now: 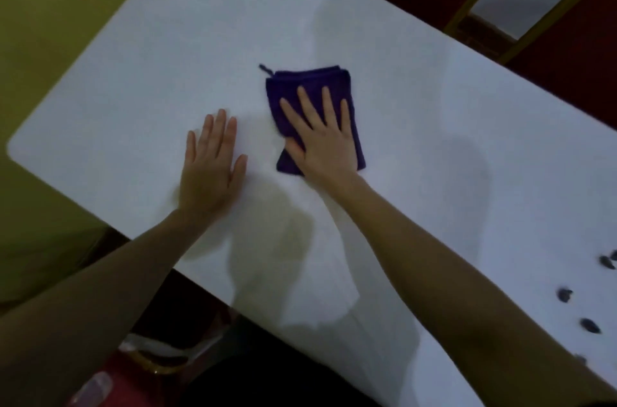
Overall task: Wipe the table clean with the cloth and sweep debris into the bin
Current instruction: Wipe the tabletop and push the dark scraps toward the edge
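right hand [322,136] flat on folded purple cloth [312,86], left hand [212,166] beside

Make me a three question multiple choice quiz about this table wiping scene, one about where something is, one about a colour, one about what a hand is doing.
1. Where do the dark bits of debris lie on the white table?
A. by the right edge of the view
B. under the cloth
C. beside the left hand

2. What colour is the folded cloth?
A. yellow
B. purple
C. white

3. How is the right hand placed?
A. clenched in a fist
B. lifted above the table
C. flat on the cloth, fingers spread

Answers: 1 A, the bits sit past the right forearm. 2 B, it is deep purple. 3 C, the palm presses it down; the left hand lies flat on bare table.
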A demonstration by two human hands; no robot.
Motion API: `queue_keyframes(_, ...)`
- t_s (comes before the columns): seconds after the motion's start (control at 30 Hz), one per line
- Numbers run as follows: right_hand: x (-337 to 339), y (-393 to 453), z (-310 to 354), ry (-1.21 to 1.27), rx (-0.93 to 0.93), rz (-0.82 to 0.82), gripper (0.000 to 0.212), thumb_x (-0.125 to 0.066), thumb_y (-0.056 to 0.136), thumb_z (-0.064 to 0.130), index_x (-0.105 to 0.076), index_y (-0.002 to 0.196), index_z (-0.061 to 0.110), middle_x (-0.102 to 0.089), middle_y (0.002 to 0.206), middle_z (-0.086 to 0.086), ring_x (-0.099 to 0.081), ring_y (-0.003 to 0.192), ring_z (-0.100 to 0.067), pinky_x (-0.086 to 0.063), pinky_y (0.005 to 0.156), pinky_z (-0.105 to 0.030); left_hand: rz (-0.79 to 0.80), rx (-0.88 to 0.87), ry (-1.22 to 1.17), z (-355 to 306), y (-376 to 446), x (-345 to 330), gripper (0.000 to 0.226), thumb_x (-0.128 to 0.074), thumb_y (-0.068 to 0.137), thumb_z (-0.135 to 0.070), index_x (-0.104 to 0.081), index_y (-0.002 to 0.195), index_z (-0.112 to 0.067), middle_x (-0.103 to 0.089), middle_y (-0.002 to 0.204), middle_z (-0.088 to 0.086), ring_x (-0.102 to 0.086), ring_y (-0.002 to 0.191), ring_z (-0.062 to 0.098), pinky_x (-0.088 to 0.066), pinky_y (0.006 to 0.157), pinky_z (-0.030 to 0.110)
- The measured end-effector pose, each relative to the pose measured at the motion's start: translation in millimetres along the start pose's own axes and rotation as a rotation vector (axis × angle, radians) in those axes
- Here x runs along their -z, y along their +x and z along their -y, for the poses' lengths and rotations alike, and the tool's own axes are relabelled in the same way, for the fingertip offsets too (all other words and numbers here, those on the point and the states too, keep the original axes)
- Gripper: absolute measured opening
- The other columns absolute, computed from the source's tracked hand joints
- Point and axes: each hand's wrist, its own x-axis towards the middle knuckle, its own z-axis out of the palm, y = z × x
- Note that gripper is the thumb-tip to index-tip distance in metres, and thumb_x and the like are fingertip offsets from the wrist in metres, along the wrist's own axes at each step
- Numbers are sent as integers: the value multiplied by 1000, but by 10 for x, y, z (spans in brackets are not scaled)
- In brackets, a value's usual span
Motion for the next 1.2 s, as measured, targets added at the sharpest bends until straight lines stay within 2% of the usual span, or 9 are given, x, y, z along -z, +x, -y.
queue_keyframes(0.13,-139,-801,-109,32,13,-23,66,-36,96,49,-20,157,33,-16,166,0,-7,152,-34,-7,121,-57,27,26,28,-16,-324,-94,68,-21,101,-48,-13,159,-13,-10,167,9,-7,154,24,-4,124,49)
queue_keyframes(0.27,-102,-1334,-638,-3,-188,-47,70,-38,90,52,-25,156,33,-18,165,0,-13,151,-35,-9,120,-57,-2,19,50,-15,-375,-125,68,-24,101,-47,-18,159,-12,-14,166,10,-11,154,25,-6,124,49)
queue_keyframes(0.4,69,-1105,-1043,20,-440,-36,67,-26,95,56,-16,158,33,-11,166,-2,-5,151,-37,-4,120,-59,-20,1,73,-22,-368,-143,67,-25,101,-46,-17,159,-12,-14,166,10,-12,154,26,-7,124,49)
queue_keyframes(0.5,105,-620,-880,29,-494,-56,68,-23,95,54,-11,158,31,-7,167,-4,-1,151,-39,-1,119,-60,-38,-6,94,-14,-376,-151,66,-25,102,-45,-18,158,-11,-16,166,11,-14,153,27,-9,123,50)
queue_keyframes(0.67,-61,-449,74,-1,-262,-38,70,-33,92,51,-20,158,30,-15,165,-5,-8,150,-42,-2,120,-59,-36,-35,97,-17,-363,-159,65,-22,104,-43,-16,159,-9,-15,166,12,-13,153,28,-10,124,51)
queue_keyframes(0.73,-186,-800,472,36,-136,-48,68,-38,94,47,-23,157,29,-17,165,-5,-9,150,-40,-4,120,-58,-29,-27,82,0,-361,-160,65,-21,103,-43,-15,159,-10,-14,166,11,-11,154,27,-8,124,50)
queue_keyframes(0.83,-325,-1527,651,89,-85,-29,68,-42,97,48,-18,158,31,-11,166,-2,-3,152,-35,-5,121,-58,-19,-37,36,-11,-373,-126,64,-21,103,-40,-14,159,-10,-12,166,10,-8,154,25,-6,124,49)
queue_keyframes(1.03,-341,-2432,-40,46,-349,-39,71,-43,88,53,-30,155,31,-21,164,-3,-15,150,-37,-13,118,-61,-3,-138,-6,-170,-724,-18,63,-26,103,-36,-19,158,-7,-15,165,13,-11,154,29,-9,124,50)
queue_keyframes(1.2,-122,-1901,-614,75,-558,-49,68,-28,96,54,-16,158,29,-11,166,-5,-5,151,-39,-3,119,-61,24,-102,-61,-141,-1235,-102,66,-25,101,-40,-19,157,-6,-13,166,12,-8,154,28,-7,124,50)
